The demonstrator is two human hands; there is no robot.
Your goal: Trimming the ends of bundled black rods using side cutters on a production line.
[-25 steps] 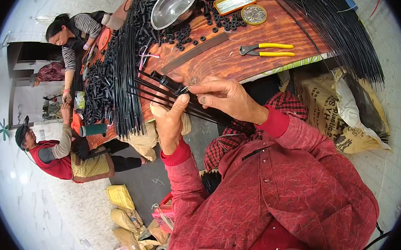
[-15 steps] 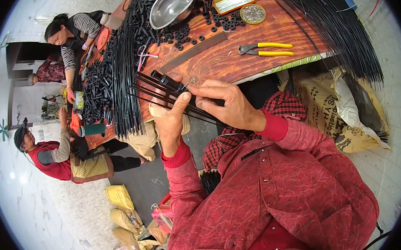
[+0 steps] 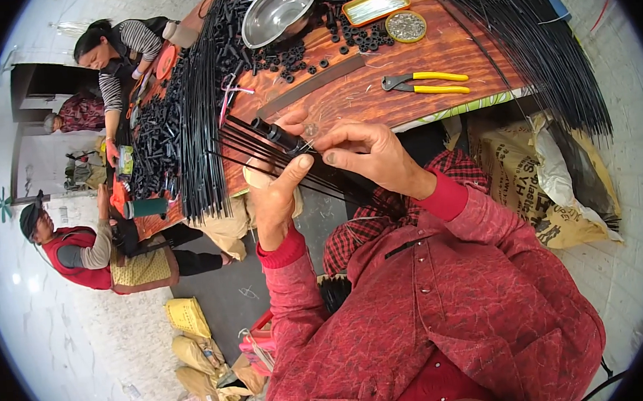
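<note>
A short black plastic tube (image 3: 278,135) is pinched between the fingers of the left hand (image 3: 273,196); right hand (image 3: 367,152) fingers are closed on thin, stiff black rods (image 3: 246,142) fanning leftward. Light, springy, best gripped near the tube, above the wooden counter (image 3: 359,93).

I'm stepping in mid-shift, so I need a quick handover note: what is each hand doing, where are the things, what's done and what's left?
Left hand: grips a fan of thin black rods over the table edge.
Right hand: pinches a small black tube at the rods' near end.
Around: loose black tubes, steel bowl, yellow pliers, more rods on the table.
Done: tube is at the rods.
Left: whether it is fully seated is unclear.
</note>
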